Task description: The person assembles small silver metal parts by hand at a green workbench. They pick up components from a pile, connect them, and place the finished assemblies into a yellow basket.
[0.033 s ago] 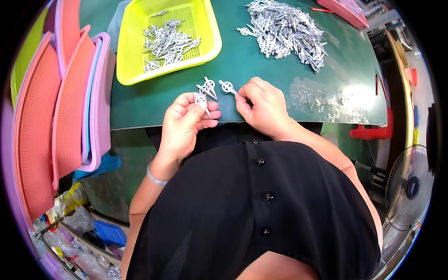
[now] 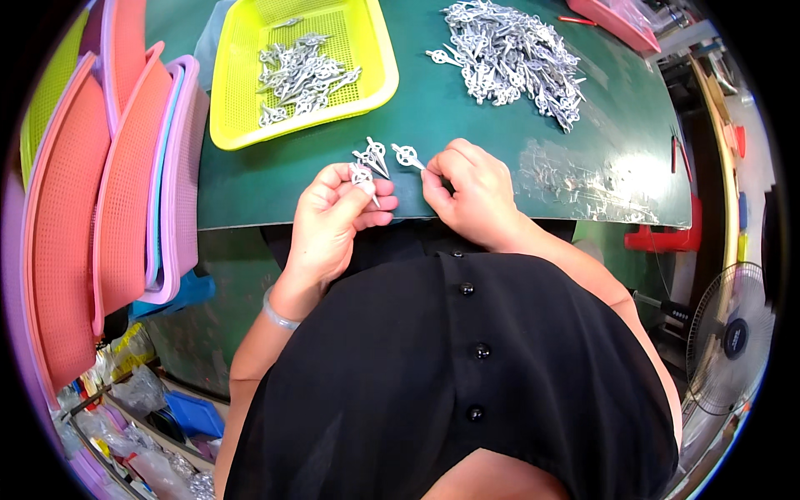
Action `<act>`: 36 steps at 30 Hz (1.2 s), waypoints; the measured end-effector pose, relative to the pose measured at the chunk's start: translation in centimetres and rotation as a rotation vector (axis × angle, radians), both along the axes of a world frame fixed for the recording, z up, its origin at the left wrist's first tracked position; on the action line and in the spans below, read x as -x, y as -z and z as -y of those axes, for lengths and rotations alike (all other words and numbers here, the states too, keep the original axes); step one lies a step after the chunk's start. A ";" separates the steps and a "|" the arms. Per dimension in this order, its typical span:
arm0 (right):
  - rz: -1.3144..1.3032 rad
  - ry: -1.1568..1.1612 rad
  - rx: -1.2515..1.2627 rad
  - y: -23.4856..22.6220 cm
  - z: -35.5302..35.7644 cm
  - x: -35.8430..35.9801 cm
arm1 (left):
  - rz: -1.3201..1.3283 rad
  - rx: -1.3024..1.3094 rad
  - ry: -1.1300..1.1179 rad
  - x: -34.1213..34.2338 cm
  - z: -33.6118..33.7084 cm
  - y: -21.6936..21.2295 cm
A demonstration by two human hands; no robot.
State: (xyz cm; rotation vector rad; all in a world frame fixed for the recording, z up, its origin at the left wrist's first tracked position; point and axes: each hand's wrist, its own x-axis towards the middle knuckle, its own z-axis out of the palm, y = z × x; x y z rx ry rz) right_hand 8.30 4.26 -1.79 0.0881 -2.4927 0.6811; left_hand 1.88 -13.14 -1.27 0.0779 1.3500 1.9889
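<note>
In my left hand (image 2: 329, 212), thumb and fingers pinch a small silver-grey metal part (image 2: 361, 175) with a spoked ring head and a pointed end. My right hand (image 2: 475, 187) is closed at the table's edge side, fingertips gripping the narrow end of a similar ring-headed part (image 2: 407, 156), whose head points left. Between the hands, just beyond my left fingertips, a few more such parts (image 2: 377, 152) lie close together on the green table (image 2: 467, 125). Farther off, a yellow-green mesh basket (image 2: 385, 79) holds a loose heap of them. A bigger pile of the parts (image 2: 517, 62) lies at the far right.
Stacked orange and purple baskets (image 2: 71, 225) stand along the left side of the table. A pink tray (image 2: 621, 25) and a red pen-like stick (image 2: 577, 20) are at the far right. Tweezers-like tools (image 2: 679, 154) lie near the right edge. A fan (image 2: 733, 337) stands at right.
Both hands keep their grips and positions. The whole view has shifted very slightly; none of the parts has visibly moved on the table.
</note>
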 end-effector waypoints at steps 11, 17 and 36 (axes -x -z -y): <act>0.017 -0.069 0.311 -0.7 0.6 -0.4 | -0.056 -0.127 -0.054 -0.5 -2.5 -0.5; 0.022 -0.074 0.387 -0.4 0.5 -0.7 | -0.053 -0.118 -0.089 -1.0 -3.1 -0.6; 0.231 -0.250 0.569 -0.2 1.5 -1.3 | 0.064 -0.106 -0.100 -2.2 -1.8 0.3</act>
